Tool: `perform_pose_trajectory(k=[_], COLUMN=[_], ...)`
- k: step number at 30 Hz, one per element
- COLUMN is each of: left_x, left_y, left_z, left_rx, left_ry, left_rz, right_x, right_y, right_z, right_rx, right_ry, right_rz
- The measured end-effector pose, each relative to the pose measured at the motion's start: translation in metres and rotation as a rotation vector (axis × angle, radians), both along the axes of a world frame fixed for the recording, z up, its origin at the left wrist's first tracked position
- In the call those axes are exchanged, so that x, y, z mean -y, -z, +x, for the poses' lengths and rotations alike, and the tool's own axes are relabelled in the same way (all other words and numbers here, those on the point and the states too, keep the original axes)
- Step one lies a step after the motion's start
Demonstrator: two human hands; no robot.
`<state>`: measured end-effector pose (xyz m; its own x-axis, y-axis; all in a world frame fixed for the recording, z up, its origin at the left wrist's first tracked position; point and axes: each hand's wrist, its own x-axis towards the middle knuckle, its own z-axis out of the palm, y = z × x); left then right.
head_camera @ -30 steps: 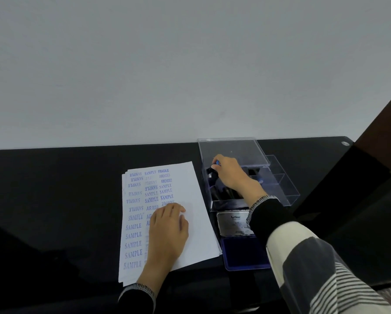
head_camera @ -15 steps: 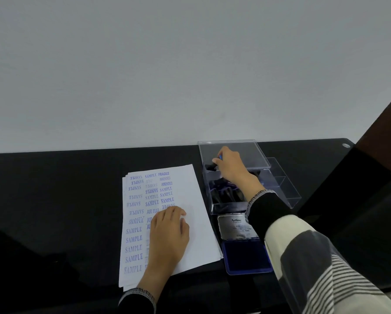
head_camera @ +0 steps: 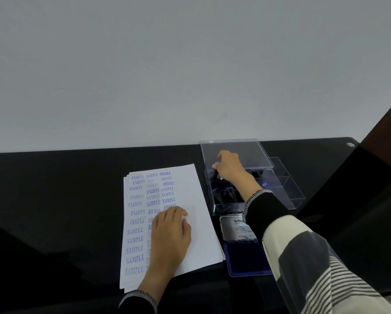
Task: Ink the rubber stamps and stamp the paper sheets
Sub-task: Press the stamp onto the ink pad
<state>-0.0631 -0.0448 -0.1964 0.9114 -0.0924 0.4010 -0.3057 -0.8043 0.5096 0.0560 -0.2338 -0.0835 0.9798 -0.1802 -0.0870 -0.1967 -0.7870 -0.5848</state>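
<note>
A stack of white paper sheets (head_camera: 196, 196) lies on the black table, its top sheet covered with blue SAMPLE, FRAGILE, AMENDED and AIR MAIL stamp marks. My left hand (head_camera: 170, 232) rests flat on the top sheet with straight fingers. To the right stands a clear plastic box (head_camera: 287, 189) with its lid raised, holding several dark rubber stamps (head_camera: 226, 196). My right hand (head_camera: 229, 166) reaches into the far left of the box, fingers curled round a dark stamp with a blue tip. An open blue ink pad (head_camera: 244, 257) sits in front of the box.
The ink pad's metal lid (head_camera: 235, 227) lies flipped open between the pad and the box. A white wall rises behind the black table (head_camera: 53, 200). A dark brown panel (head_camera: 385, 137) stands at the far right. My striped right sleeve (head_camera: 314, 268) crosses over the pad.
My right hand has moved farther back in the box, toward the lid, with a stamp in its fingers. My left hand has stayed on the paper.
</note>
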Motion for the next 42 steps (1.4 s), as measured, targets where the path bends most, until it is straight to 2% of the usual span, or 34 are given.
perform_pose_trajectory(k=[6,10,16,21,26,34,37,42], left_x=[0.000,0.000,0.000,0.000,0.000,0.000,0.000,0.000], left_y=[0.000,0.000,0.001,0.000,0.000,0.000,0.001,0.001], left_z=[0.000,0.000,0.000,0.000,0.000,0.001,0.001,0.001], left_rx=[0.000,-0.008,-0.013,-0.019,-0.018,-0.032,-0.030,-0.028], left_ry=[0.002,0.004,0.004,0.010,0.009,0.000,-0.002,-0.009], left_rz=[0.005,-0.003,0.002,-0.009,-0.007,0.003,0.020,0.020], right_x=[-0.002,-0.006,-0.012,-0.013,-0.013,0.025,0.041,0.032], right_y=[0.012,0.019,0.027,0.029,0.035,0.010,0.007,0.010], right_z=[-0.003,-0.002,-0.001,0.008,0.008,-0.009,-0.012,-0.018], right_rx=[0.127,0.074,-0.014,-0.111,-0.049,0.083,0.006,-0.088], right_ry=[0.070,0.067,0.200,0.163,0.252,0.352,0.395,0.349], right_rz=[0.067,0.051,-0.046,-0.113,-0.162,0.046,-0.041,-0.225])
